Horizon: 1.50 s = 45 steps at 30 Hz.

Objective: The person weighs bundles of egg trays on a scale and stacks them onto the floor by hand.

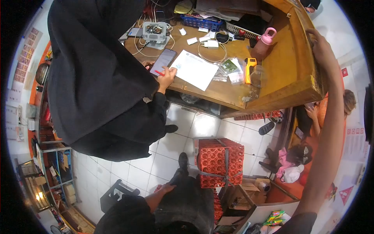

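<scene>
My right arm stretches up along the right side, and my right hand (322, 48) holds the top edge of the desk's raised wooden side panel (290, 84), fingers hooked over it. Low in the view, my left hand (167, 188) lies on my dark-trousered leg (181, 202), fingers laid over the knee with nothing seen in them. At the wooden desk (194, 37), a person in black (101, 78) has a red pen (159, 73) in one hand. A phone (163, 60) and a white sheet of paper (196, 70) lie by that person's hands.
Stacked red egg trays (221, 162), tied with a strap, stand before my knees. A pink bottle (267, 37), a yellow tool (250, 70), a charger (211, 44) and cables are on the desk. Another person (325, 109) sits at the right. A dark stool (117, 197) stands left.
</scene>
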Each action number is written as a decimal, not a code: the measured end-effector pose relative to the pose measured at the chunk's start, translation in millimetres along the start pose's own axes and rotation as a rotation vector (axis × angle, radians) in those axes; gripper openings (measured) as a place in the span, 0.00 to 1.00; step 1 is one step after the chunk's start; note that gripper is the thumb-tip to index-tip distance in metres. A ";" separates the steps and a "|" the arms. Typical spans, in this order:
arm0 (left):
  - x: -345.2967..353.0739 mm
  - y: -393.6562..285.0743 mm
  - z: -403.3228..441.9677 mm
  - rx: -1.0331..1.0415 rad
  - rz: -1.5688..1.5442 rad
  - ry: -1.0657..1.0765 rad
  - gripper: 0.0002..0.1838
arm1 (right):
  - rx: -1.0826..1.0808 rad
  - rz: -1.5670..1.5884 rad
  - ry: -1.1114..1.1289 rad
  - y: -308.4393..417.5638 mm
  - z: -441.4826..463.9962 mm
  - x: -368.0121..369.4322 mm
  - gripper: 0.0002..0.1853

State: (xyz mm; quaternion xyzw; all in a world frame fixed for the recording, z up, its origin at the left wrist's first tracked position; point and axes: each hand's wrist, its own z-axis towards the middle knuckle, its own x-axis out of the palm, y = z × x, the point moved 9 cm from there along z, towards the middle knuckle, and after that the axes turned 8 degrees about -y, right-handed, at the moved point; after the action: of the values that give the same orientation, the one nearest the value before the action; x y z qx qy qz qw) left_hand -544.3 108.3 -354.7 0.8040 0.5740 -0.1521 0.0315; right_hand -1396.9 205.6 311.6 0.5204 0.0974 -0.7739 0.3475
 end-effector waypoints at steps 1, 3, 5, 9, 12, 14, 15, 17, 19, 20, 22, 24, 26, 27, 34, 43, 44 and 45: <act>-7.1 -16.2 -8.5 0.057 0.001 -0.046 0.37 | 0.004 0.017 0.000 -2.2 0.9 1.5 0.18; -34.2 -78.5 -23.0 0.381 -0.109 -0.419 0.29 | -0.016 0.000 -0.010 -1.2 1.9 1.4 0.18; -92.9 -198.4 -82.4 0.653 -0.275 -0.649 0.20 | -0.001 -0.021 -0.028 4.7 0.0 -1.0 0.17; -199.6 -409.3 -171.0 1.040 -0.669 -0.744 0.14 | 0.048 0.047 -0.088 11.8 -4.9 -6.4 0.16; -239.6 -494.7 -224.0 1.233 -0.624 -0.808 0.13 | -0.011 0.023 -0.109 2.1 1.1 -2.3 0.15; -232.9 -513.7 -230.5 1.285 -0.587 -0.722 0.12 | -0.062 -0.062 -0.105 5.5 1.4 -1.4 0.15; -222.7 -505.8 -230.6 1.285 -0.584 -0.726 0.12 | -0.117 -0.154 -0.103 10.6 3.6 -2.0 0.14; -183.3 -469.2 -207.5 1.104 -0.701 -0.523 0.11 | -0.094 -0.115 -0.171 8.0 10.9 -6.0 0.15; -159.8 -444.5 -192.3 1.100 -0.680 -0.522 0.11 | -0.066 -0.081 -0.234 19.6 3.1 -22.1 0.16; -155.3 -443.3 -190.2 1.097 -0.672 -0.517 0.11 | 0.011 0.020 -0.450 32.1 -11.2 -57.2 0.15; -173.8 -457.3 -194.7 1.164 -0.563 -0.734 0.09 | -0.014 0.260 -0.843 62.3 -75.3 -106.8 0.14; -221.0 -499.5 -215.8 1.303 -0.478 -1.041 0.07 | -0.210 0.312 -1.164 94.0 -172.1 -128.1 0.11; -264.9 -545.2 -218.3 1.330 -0.458 -1.151 0.05 | 0.120 0.373 -0.807 95.3 -258.9 -75.2 0.11; -279.0 -563.7 -209.1 1.307 -0.413 -1.247 0.05 | 0.128 0.518 -0.679 90.7 -305.6 -27.7 0.10; -270.9 -653.7 -154.6 1.389 0.201 -1.219 0.08 | 0.570 0.446 0.218 66.3 -621.5 229.1 0.08; -271.0 -687.2 -148.9 1.523 0.480 -1.190 0.15 | 0.260 0.143 0.546 92.1 -656.5 276.7 0.25; -273.0 -686.3 -152.7 1.504 0.486 -1.218 0.15 | 0.257 0.174 0.563 89.5 -661.1 282.6 0.25; -272.5 -685.8 -152.8 1.518 0.446 -1.185 0.17 | 0.258 0.201 0.582 86.8 -665.8 284.4 0.25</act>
State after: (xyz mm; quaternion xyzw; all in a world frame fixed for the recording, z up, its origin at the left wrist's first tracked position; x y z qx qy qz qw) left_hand -1232.3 126.4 -47.8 0.4943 0.0510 -0.8484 -0.1824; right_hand -911.8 358.4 -211.0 0.7665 0.0419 -0.5604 0.3110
